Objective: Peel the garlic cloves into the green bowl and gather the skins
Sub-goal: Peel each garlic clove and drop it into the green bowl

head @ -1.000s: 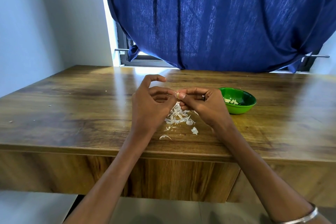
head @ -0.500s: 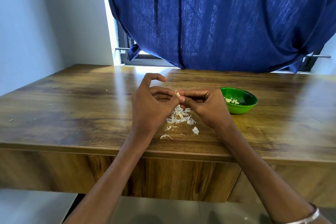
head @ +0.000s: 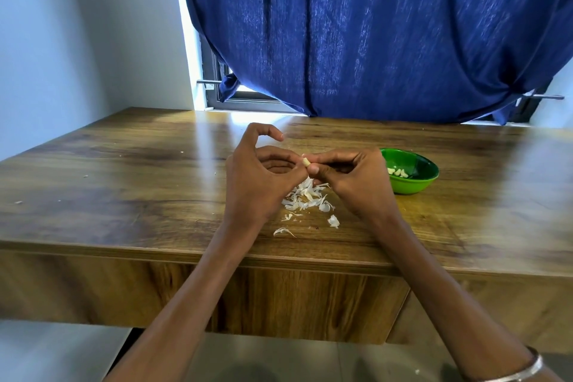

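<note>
**Both hands on one garlic clove above the skins**

The left hand point(head: 260, 183) and right hand point(head: 353, 183) meet at mid-surface, fingertips pinching a small garlic clove point(head: 306, 161) between them; the left index finger curls free. Below them, toward 6 o'clock, lies the pile of skins point(head: 307, 198), with stray flakes near the front edge of the wooden surface point(head: 124, 195). At 3 o'clock, just beside the right hand, sits the green bowl point(head: 415, 186) holding peeled cloves point(head: 397, 172). A blue curtain point(head: 372, 31) hangs at 12 o'clock.
</note>
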Available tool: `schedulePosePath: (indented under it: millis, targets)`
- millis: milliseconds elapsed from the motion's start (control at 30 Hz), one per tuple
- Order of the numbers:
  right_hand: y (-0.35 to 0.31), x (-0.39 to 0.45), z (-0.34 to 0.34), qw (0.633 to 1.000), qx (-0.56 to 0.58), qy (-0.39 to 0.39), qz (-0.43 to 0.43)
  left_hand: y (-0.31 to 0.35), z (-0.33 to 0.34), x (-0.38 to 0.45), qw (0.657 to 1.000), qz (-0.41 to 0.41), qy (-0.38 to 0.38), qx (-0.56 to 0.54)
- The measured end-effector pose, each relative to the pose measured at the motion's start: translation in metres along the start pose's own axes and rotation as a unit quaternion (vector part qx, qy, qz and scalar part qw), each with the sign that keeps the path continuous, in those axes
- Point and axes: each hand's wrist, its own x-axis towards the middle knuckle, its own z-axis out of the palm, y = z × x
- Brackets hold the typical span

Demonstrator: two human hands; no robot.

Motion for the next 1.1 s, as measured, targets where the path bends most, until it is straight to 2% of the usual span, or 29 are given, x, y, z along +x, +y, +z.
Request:
schedulePosePath:
  millis: [467,667,867,1100]
  targets:
    - [-0.008,-0.004,-0.001,0.999,-0.001,-0.033,0.01,-0.009,-0.003,0.004,0.999,-0.03,-0.034,-0.03]
    - [-0.011,-0.005,0.001,0.998,0.04,-0.037,0.036,-0.007,-0.003,0.004,0.998,-0.033,-0.035,-0.029]
    - [-0.012,-0.003,0.002,0.994,0.083,-0.03,0.058,-0.007,0.001,0.005,0.999,-0.019,-0.018,-0.042]
    - [-0.013,-0.001,0.003,0.986,0.121,-0.043,0.104,-0.01,0.003,0.006,0.998,-0.052,0.002,-0.039]
